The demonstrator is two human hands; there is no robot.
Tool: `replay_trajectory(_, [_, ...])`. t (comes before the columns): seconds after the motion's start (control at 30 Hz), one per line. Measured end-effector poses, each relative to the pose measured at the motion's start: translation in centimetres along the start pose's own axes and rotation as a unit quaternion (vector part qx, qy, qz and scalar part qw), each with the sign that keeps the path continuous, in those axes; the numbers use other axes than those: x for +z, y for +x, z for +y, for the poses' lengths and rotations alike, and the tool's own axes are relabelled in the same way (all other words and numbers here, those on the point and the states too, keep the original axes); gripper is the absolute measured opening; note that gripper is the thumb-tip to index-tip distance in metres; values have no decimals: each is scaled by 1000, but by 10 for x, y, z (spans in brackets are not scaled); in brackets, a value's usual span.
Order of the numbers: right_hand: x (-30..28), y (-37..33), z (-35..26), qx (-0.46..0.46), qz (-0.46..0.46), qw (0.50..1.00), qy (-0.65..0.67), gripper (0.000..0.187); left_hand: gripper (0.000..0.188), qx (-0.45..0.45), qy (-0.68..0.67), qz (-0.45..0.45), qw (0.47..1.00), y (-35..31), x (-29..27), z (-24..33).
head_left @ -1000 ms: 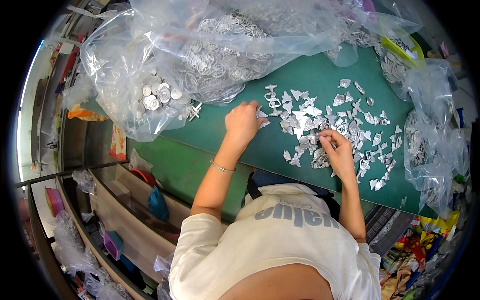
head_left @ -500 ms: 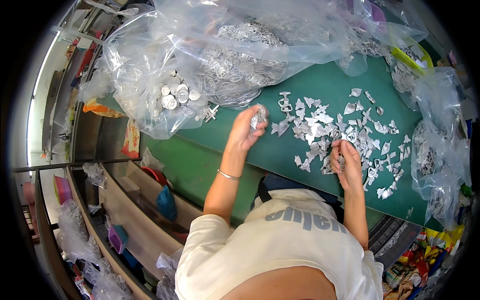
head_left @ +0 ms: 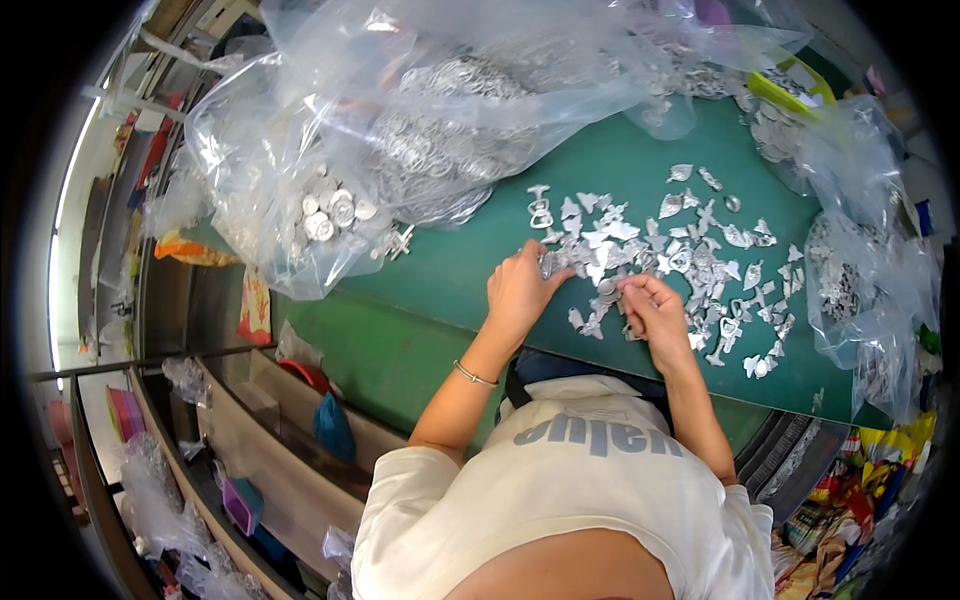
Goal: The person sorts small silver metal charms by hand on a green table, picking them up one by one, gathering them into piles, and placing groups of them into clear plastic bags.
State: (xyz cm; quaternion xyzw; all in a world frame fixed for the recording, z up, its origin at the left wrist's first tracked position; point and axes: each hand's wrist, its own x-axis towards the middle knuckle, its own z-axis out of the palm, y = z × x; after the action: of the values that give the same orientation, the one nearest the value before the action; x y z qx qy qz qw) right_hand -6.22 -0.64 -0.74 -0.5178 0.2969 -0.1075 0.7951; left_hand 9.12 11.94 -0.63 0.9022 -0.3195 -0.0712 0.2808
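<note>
Since half a second ago, the left hand (head_left: 520,292) has moved toward four o'clock, its fingers curled around silver charms (head_left: 547,262). Right hand (head_left: 655,318) edged toward nine; whether its bunched fingers grip anything, I cannot tell. More charms spread across the green surface (head_left: 600,148), three o'clock from the left hand.

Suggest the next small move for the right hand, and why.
Probably pinch from the near-left edge of the spread of silvery pieces with the right hand: its fingertips are at that edge, while the left hand has its thumb and fingers around pieces farther left.
</note>
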Motion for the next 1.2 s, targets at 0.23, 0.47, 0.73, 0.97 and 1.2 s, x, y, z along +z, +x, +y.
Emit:
replay_trajectory(0.23, [-6,-7,1,3,-15,999,34,14,25,49,25,23,998,8,13,-25])
replay_trajectory(0.47, [-2,-9,-6,-31,-17,987,159,16,16,-165,-836,-291,434,-5,7,0])
replay_trajectory(0.73, [-13,-21,-9,-151,14,987,49,16,24,-200,-792,-311,486,-15,44,45])
replay_trajectory(0.97, [-37,-29,-5,-240,126,963,-13,24,27,-142,-685,-242,672,-22,66,94])
replay_trajectory(1.2, [-68,-52,-20,-369,244,833,-332,55,44,-204,-746,-308,554,-25,84,142])
